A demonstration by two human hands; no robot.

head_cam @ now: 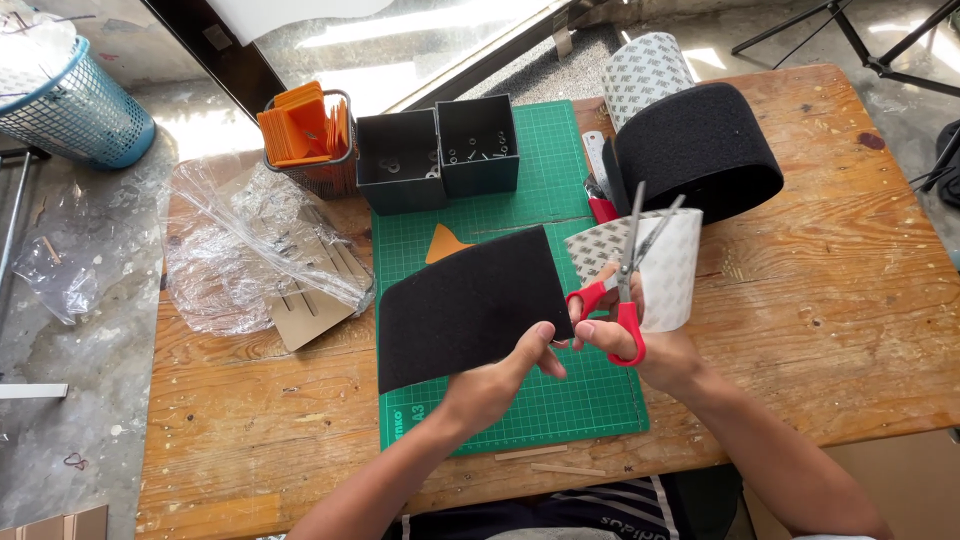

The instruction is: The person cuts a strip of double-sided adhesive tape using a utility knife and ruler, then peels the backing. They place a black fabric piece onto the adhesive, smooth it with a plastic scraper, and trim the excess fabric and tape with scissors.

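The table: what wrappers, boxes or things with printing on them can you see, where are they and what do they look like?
Clear plastic wrapper: crumpled, left on the wooden table.
Two dark grey boxes: square, open-topped, behind the green cutting mat.
Black roll: back right; its white backing carries repeated grey print.
Cut sheet's backing: same white print, by the right hand with red-handled scissors.

Wooden surface [820,300]: green cutting mat [560,400], two dark square boxes [437,155], wire basket [315,150], crumpled clear plastic [240,250], black fabric roll [700,160], wood sticks [545,460].
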